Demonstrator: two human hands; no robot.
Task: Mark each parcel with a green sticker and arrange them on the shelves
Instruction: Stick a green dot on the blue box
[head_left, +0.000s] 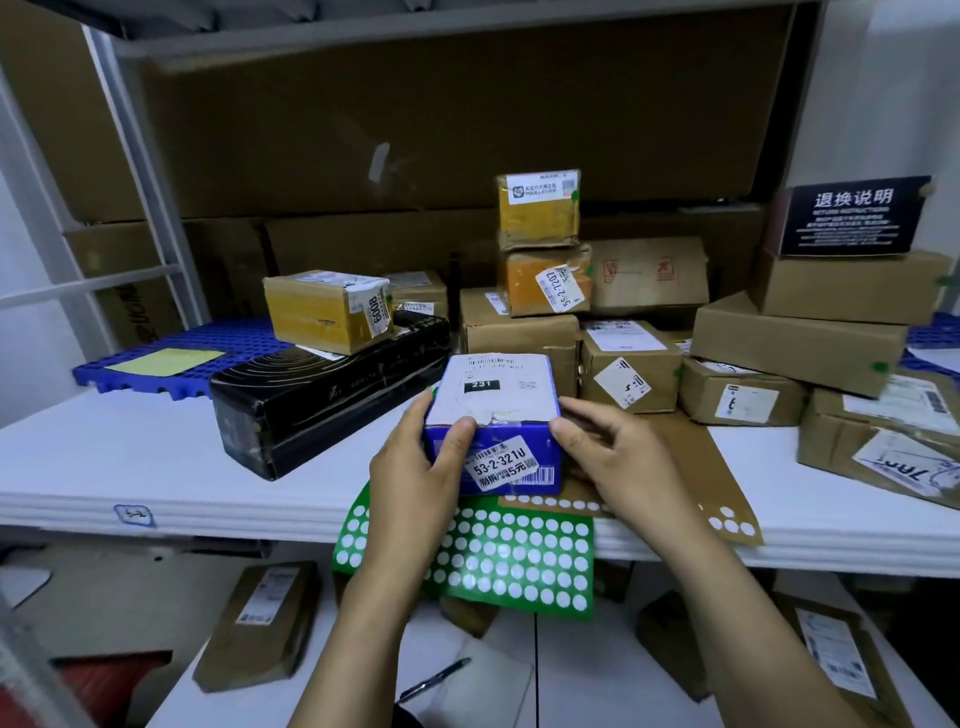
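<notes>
both hands on the blue parcel at the shelf edge: left hand grips its near-left corner, right hand pinches the right side. it sits on the mostly used green sticker sheet. i'd dot a visible face, then slot it between the black box and brown parcels behind, which crowd things.

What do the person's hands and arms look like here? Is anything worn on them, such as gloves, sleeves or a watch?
Both hands are bare: the left hand and the right hand wear no gloves, and no rings show. The forearms are uncovered down to the bottom edge of the picture, so no sleeve is in view. No watch or bracelet shows on either wrist. The fingernails look short and unpainted.
</notes>
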